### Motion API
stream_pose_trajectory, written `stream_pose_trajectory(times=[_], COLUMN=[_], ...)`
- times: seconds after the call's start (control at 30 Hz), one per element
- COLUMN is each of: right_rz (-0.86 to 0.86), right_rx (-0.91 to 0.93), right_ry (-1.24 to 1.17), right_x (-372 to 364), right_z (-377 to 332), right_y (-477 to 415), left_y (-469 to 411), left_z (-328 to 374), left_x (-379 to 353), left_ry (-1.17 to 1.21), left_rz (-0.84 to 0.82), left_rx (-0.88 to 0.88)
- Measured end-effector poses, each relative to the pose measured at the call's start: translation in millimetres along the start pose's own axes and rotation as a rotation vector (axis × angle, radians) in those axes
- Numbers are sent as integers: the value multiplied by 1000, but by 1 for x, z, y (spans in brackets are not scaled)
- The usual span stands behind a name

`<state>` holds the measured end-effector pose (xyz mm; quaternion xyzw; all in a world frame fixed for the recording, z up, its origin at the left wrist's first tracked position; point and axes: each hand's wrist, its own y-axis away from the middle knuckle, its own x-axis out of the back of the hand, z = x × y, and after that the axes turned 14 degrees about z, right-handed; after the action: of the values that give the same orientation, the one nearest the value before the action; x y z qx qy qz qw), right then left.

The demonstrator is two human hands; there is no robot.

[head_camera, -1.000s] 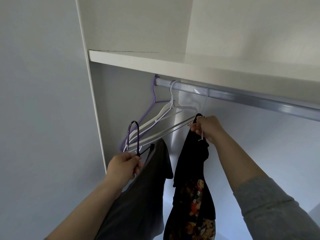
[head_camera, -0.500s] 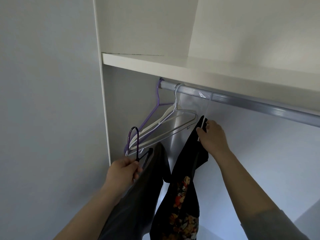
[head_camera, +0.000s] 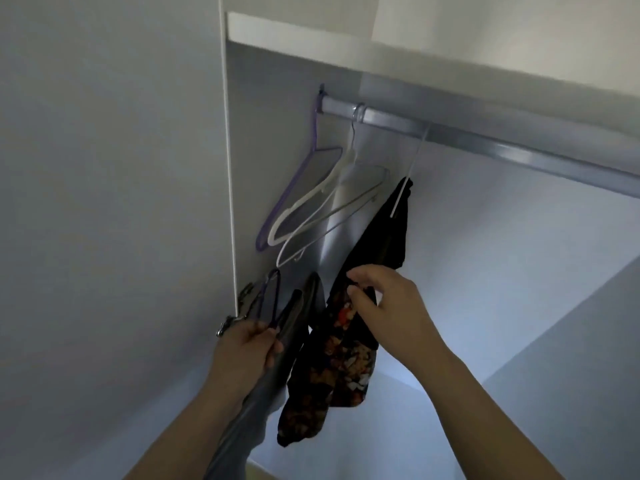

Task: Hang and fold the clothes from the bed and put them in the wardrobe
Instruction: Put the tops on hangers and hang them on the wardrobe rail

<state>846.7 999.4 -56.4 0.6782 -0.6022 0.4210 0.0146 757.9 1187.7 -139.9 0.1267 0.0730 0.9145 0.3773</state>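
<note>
The floral garment (head_camera: 339, 362), hung by its white hanger (head_camera: 412, 161) from the wardrobe rail (head_camera: 485, 140), was pinched by the right hand (head_camera: 388, 306), best smoothed gently downward without unhooking it, while the left hand (head_camera: 242, 348) gripped the dark hanger (head_camera: 272, 296) bearing the grey garment (head_camera: 263, 386).

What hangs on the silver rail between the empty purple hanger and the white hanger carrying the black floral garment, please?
In the head view, two empty hangers: a thick white hanger and a thin grey hanger, hooked side by side.
</note>
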Motion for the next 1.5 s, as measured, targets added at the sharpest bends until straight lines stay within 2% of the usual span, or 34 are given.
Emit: stream_pose_trajectory(times=[0.17, 0.3, 0.43, 0.67, 0.93, 1.17, 1.3, 1.37, 1.5], right_rz=[-88, -205, -277, -351, -316, -327, -286, -248, -183], right_rx=[-87, -150, -149, -128, -135, -162, -55, -30, -111], right_ry=[13, 0, -10, -16, -48, -30, 72, 49, -4], right_x=[-10, -8, 4, 48, 108, 135, 145, 151, 164], right_z=[2, 8, 16, 31, 30, 34, 29, 23, 20], right_y=[53, 89, 131, 225, 280, 303, 304, 302, 297], left_y=[42, 87, 134, 231, 291, 305, 306, 306, 304], left_z=[-22, -24, -39, -75, -56, -39, -31, -27, -20], left_x=[17, 33, 54, 65, 53, 30, 16, 9, -1], left_ry=[-140, -165, -287, -345, -398, -439, -428, -416, -388], left_rz=[-2, -5, 4, -1, -53, -229, -316, -358, -447], left_rx=[-9, -37, -147, -124, -222, -339, -384, -411, -472])
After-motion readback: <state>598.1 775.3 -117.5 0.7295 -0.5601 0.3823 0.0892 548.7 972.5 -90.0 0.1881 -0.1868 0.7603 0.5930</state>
